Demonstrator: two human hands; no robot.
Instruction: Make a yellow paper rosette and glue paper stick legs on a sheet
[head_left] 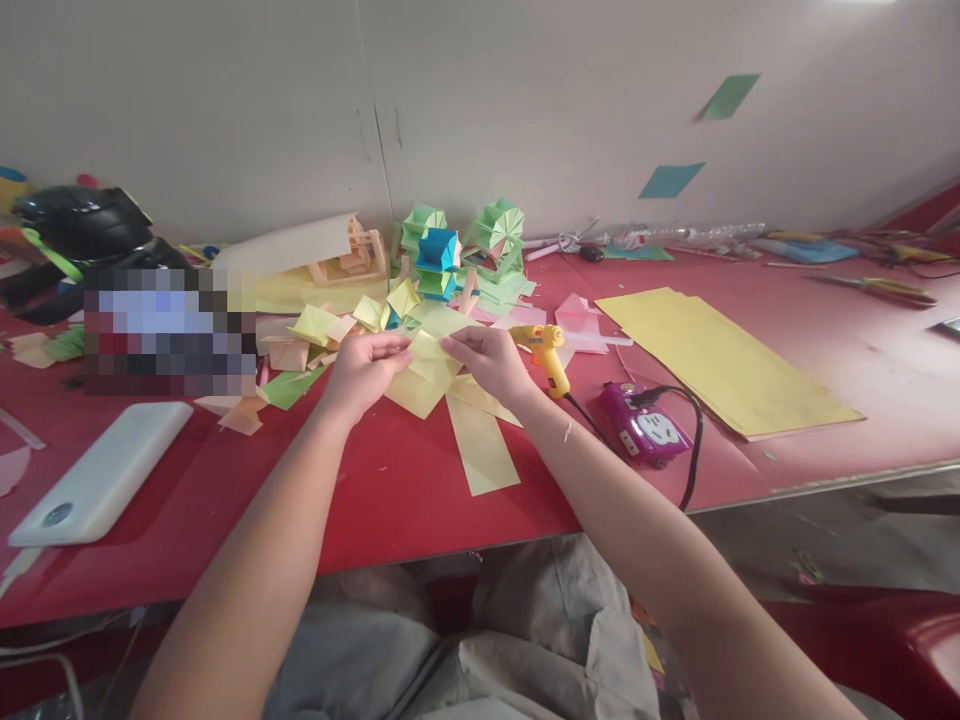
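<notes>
Both hands pinch a yellow paper piece over the red table, glue gun just to the right.

The left hand (365,368) and right hand (487,362) are curled nearly closed, fingertips gripping opposite edges of the yellow paper piece (429,372), held just above the red table (390,490) near its middle. Risk, as I judge it: the grip is only at the edges, so a tug from either side could tear the sheet or spoil the crease. The yellow glue gun (546,352) lies just beside the right wrist, its cord running to the purple power strip (646,424); a sweep of that forearm could knock it or snag the cord. 1 loose yellow strip (481,450) lies under the hands and could get dragged off the near edge. Folded paper models (450,255) stand farther back.
</notes>
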